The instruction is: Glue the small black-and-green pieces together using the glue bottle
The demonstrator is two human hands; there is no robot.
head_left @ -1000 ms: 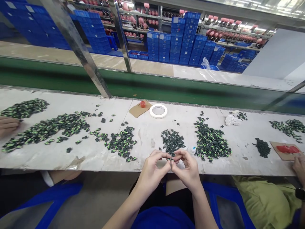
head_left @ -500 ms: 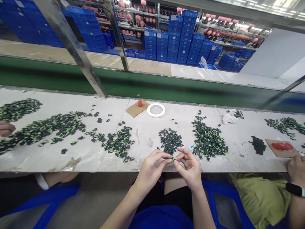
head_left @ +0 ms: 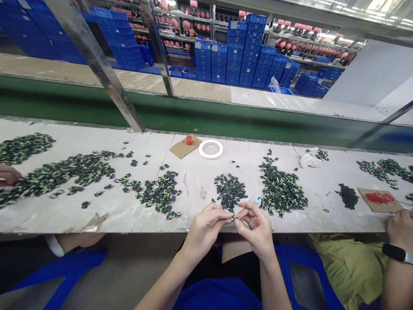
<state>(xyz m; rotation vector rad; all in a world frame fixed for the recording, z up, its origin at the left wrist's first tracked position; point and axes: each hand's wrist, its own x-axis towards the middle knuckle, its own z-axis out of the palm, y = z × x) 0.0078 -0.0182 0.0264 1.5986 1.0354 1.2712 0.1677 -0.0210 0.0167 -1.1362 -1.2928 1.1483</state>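
My left hand (head_left: 204, 228) and my right hand (head_left: 256, 228) meet at the near edge of the white workbench (head_left: 97, 211), fingers pinched together on one small dark-and-green part (head_left: 232, 218) held between them. Just beyond the fingers lies a small pile of dark parts (head_left: 230, 189). To its right sits a bigger pile of green-marked parts (head_left: 280, 189), and a small white bottle (head_left: 257, 199) lies between the two piles. Another pile of green-marked parts (head_left: 159, 193) lies to the left.
A tape roll (head_left: 211, 149) and a cardboard scrap with a red cap (head_left: 189, 140) sit further back. Long part piles (head_left: 54, 174) stretch left, near a co-worker's hand (head_left: 8, 175). Another co-worker's hand with a wristband (head_left: 398, 232) is at right, by cardboard with red paste (head_left: 380, 198). A green conveyor (head_left: 206, 114) runs behind.
My two hands stay pinched together at the bench edge, having shifted slightly. The view has drifted a little, and the co-worker's hand at right has come further into view.
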